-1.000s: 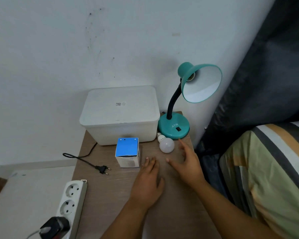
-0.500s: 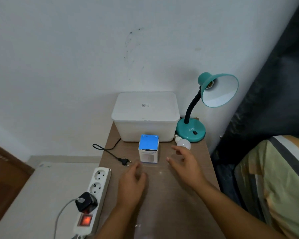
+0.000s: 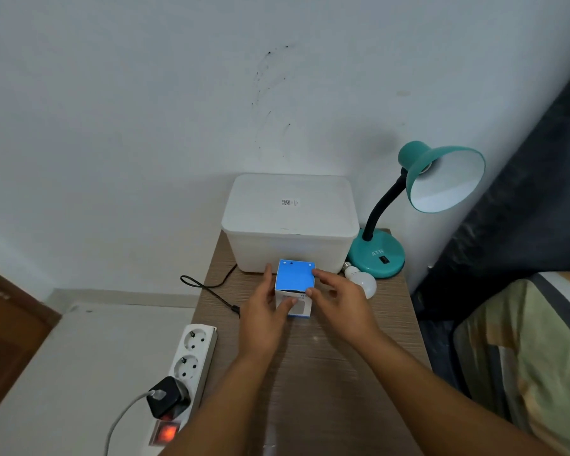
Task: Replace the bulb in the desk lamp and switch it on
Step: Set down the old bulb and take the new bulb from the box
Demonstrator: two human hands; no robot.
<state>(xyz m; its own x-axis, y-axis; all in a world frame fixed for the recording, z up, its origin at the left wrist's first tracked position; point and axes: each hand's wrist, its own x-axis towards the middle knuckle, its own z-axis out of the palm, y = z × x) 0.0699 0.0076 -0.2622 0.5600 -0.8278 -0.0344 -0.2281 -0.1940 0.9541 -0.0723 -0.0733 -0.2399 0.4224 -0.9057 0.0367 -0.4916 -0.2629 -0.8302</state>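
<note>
A teal desk lamp (image 3: 377, 255) stands at the back right of the wooden table, its shade (image 3: 445, 181) tilted toward me with no bulb in the socket. A white bulb (image 3: 364, 281) lies on its side in front of the lamp base. A small bulb box (image 3: 295, 278) with a blue top stands in the middle. My left hand (image 3: 265, 315) wraps its left and front sides, thumb on the front. My right hand (image 3: 341, 306) touches its right side with spread fingers. The lamp's black plug (image 3: 235, 309) lies unplugged, left of my left hand.
A white lidded plastic bin (image 3: 290, 222) sits against the wall behind the box. A white power strip (image 3: 191, 360) with a lit red switch and a black charger lies at the table's left edge. A striped pillow (image 3: 533, 357) is at the right.
Both hands moved forward from the bare tabletop onto the blue-topped box, the left closing around it. The camera view shifted further back and left.
</note>
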